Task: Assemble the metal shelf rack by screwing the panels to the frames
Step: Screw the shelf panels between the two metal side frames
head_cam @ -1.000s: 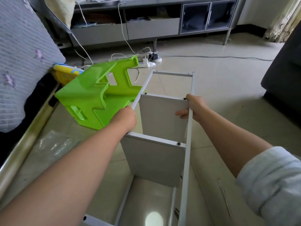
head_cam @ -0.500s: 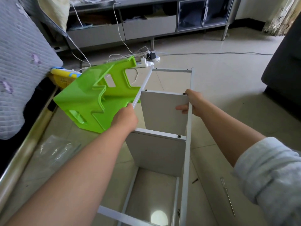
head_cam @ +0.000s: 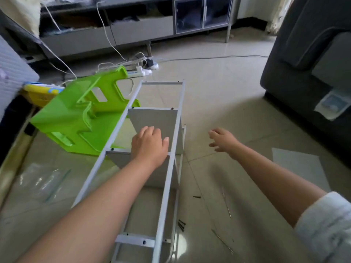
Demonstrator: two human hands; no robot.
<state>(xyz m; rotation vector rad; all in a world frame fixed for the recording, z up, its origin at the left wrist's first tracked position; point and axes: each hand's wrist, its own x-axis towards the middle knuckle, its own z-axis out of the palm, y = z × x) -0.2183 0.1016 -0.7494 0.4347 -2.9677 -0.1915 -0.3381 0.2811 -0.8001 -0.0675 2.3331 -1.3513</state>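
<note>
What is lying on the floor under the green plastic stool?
The green plastic stool is tipped, leaning against the shelf rack. Only bare floor tile shows at its lower edge. Its body covers the floor beneath; a yellow object peeks out behind it.

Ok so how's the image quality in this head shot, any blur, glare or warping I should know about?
Head view: daylight throughout; a bright glare spot on the floor tiles by the rack frame; motion blur softens the right hand and the green plastic stool; the left hand is sharper; wide-angle warping bends the sofa and the edges.
</note>
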